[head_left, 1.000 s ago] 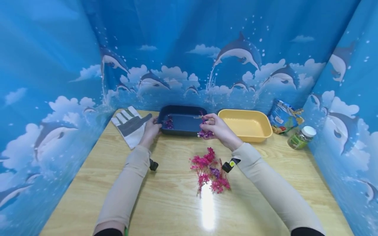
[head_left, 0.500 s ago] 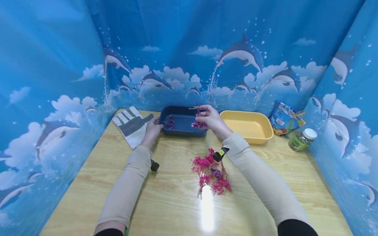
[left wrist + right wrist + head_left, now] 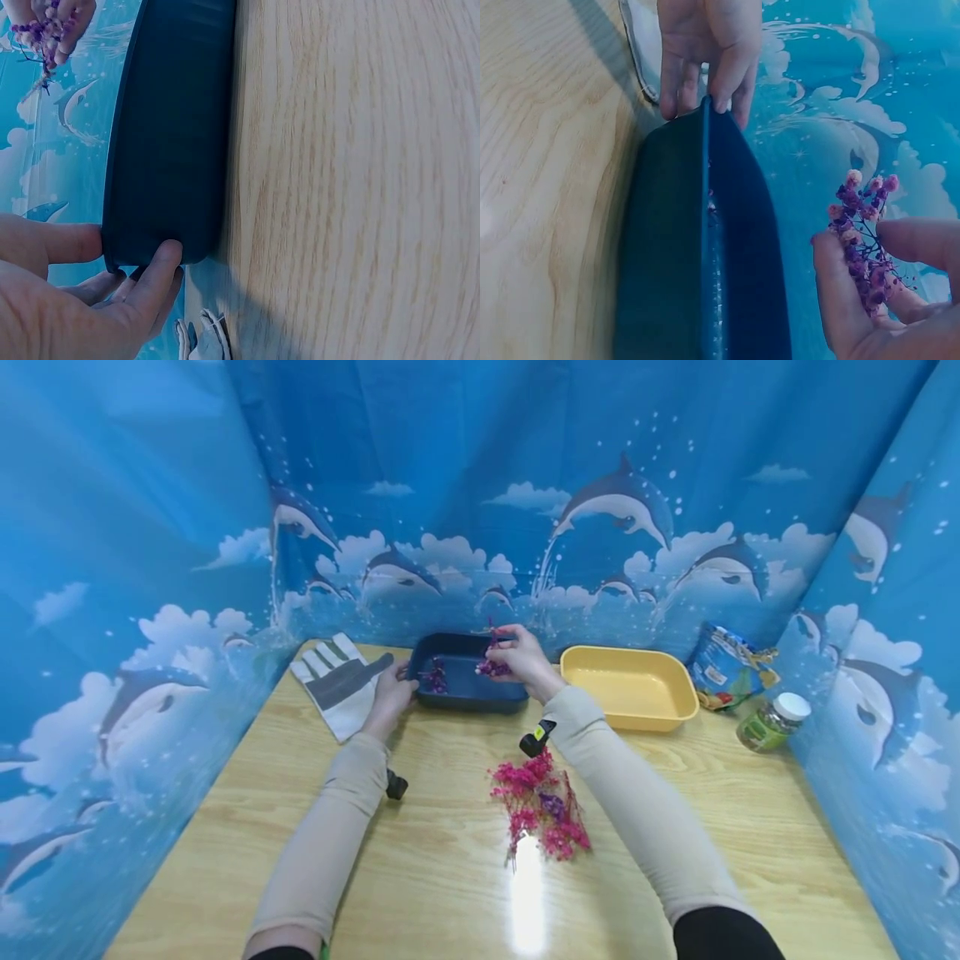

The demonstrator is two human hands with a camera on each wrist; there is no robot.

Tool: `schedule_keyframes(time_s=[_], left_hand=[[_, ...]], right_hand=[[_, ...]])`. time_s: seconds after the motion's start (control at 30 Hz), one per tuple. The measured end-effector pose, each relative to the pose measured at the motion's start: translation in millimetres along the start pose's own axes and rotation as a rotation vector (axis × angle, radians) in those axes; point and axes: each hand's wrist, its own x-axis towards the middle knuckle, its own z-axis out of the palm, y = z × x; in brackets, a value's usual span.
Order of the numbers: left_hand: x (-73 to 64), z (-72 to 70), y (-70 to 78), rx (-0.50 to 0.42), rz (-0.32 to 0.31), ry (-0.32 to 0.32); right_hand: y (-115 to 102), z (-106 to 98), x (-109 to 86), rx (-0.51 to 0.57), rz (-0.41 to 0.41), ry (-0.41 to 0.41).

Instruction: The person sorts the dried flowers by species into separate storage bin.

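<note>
Pinching purple sprig (image 3: pixel 859 265) over dark tray (image 3: pixel 472 702), right hand (image 3: pixel 525 660), seemingly lightly to avoid crushing; left hand (image 3: pixel 391 692) gripping tray's left end, likely steadying it.

2 trays (image 3: pixel 472 702), 1 glove (image 3: pixel 336 685), 1 bag (image 3: pixel 723 667), 1 jar (image 3: pixel 772 723), 1 table (image 3: pixel 450 868), 2 wrist cameras (image 3: pixel 534 742), 1 left hand (image 3: pixel 392 695), 1 right hand (image 3: pixel 527 662). 3 flower clumps (image 3: pixel 560 840), sprigs (image 3: pixel 552 805) uncountable.

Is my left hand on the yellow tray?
No, the left hand grips the left end of the dark blue tray, well away from the yellow tray.
</note>
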Motion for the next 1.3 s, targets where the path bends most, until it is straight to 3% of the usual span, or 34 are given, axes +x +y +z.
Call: schedule_keyframes(time_s=[0.3,0.87,1.3], left_hand=[[-0.9,0.7,-1.6,-0.010,0.003,-0.007],[-0.1,2.1,-2.8,-0.039,-0.020,-0.028],[-0.5,-1.6,-1.1,-0.038,-0.022,-0.020]], right_hand=[[14,11,14.1,-0.009,0.004,0.017],[31,28,32.3,-0.145,0.046,-0.029],[19,11,27.4,-0.142,0.032,-0.065]])
